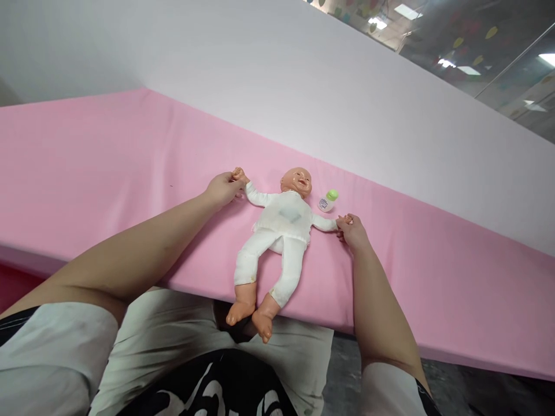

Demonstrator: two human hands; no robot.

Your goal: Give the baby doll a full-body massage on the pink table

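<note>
A baby doll (284,216) with a white cloth body lies on its back, its bare feet hanging past the front edge of the pink padded surface (99,167). My left hand (224,189) is closed on the doll's hand at the left, and that arm is stretched outward. On the other side my right hand (353,232) pinches the doll's other hand, drawing that arm straight too. A small bottle with a green cap (328,200) lies beside the doll's head, nearer to my right hand and touched by neither hand.
Behind the pink surface rises a white wall (260,75). Above it at the upper right is a glass panel (468,52) with ceiling lights showing in it. My legs are close against the front edge, and dark floor (342,370) shows below.
</note>
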